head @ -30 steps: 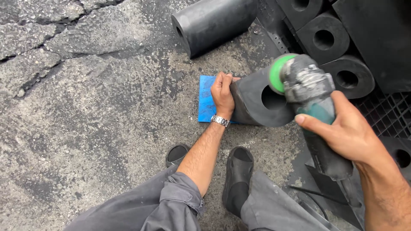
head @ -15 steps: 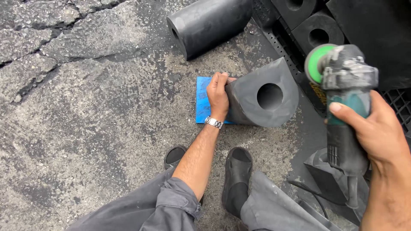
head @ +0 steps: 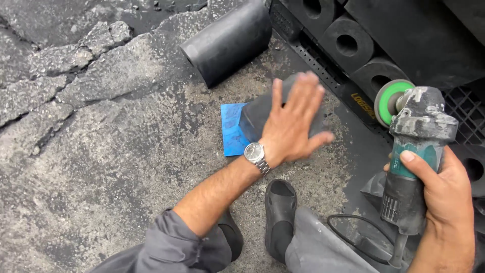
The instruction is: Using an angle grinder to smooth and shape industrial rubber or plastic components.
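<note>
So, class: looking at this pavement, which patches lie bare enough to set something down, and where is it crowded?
Bare: the cracked asphalt left of the blue sheet and below the lying black cylinder. Crowded: the stacked black blocks at right, near the grinder in the right hand; the left hand covers a block.

I am holding my left hand (head: 293,124) out flat in the middle of the scene, palm down, fingers spread and reaching toward the far side. The fingertips are blurring, so I cannot say whether the palm is pressing down or hovering. My left forearm is running bare from a rolled grey sleeve at the near edge up to the wrist, where a watch is sitting. My right hand (head: 444,202) is staying low at the near right, fingers wrapping tight around what it is gripping, thumb lying across the front, wrist dropping out of view.
</note>
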